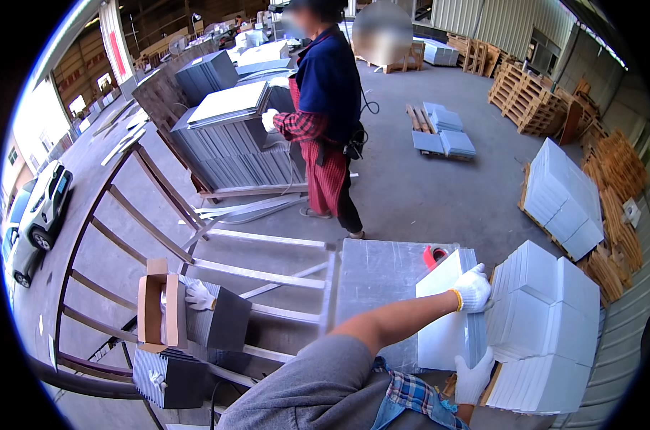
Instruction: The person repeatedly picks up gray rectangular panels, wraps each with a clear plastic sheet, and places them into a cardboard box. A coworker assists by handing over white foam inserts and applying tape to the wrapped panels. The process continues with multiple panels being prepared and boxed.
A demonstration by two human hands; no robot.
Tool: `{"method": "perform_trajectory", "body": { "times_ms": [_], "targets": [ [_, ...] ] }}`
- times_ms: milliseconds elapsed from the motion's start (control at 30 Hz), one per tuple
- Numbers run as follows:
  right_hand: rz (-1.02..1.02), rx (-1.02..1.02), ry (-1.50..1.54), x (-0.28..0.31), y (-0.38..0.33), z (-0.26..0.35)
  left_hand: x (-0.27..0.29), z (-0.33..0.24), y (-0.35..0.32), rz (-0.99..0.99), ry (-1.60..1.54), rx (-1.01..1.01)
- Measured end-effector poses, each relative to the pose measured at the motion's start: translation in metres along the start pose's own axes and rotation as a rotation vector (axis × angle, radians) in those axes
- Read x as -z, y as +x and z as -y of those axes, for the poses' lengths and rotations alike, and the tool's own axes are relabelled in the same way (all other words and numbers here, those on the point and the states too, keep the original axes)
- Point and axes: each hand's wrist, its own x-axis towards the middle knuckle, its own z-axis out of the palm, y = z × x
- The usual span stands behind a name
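A flat white panel (439, 287) lies on top of a few thin grey-edged panels, on the grey worktop at the lower right. My left hand (473, 288), in a white knitted glove, reaches across and grips its far right corner with curled fingers. At the near right edge my right hand (474, 376), gloved too, holds the panels between thumb and fingers. A roll of red tape (434, 256) rests just beyond the panels. Close by on the right, stacked white boxes (536, 304) stand on a pallet. Part of each hand's grip is hidden.
A metal roller frame (260, 272) stretches left of the worktop (375, 276). Farther left are an open carton (151, 308), grey panel stacks (221, 319) and a loose glove. A co-worker (325, 107) stands behind, beside a tall panel stack (232, 143). Wooden pallets (522, 100) line the right.
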Motion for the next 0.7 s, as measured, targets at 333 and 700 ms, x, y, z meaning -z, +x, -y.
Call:
{"method": "perform_trajectory", "body": {
  "times_ms": [333, 700],
  "targets": [
    [-0.005, 0.0, 0.02, -0.002, 0.005, -0.009, -0.008, 0.0, 0.006, -0.035, 0.01, -0.01],
    [-0.039, 0.021, -0.01, -0.001, 0.007, -0.01, -0.014, 0.0, 0.011, -0.033, 0.011, -0.001]
  ]
}}
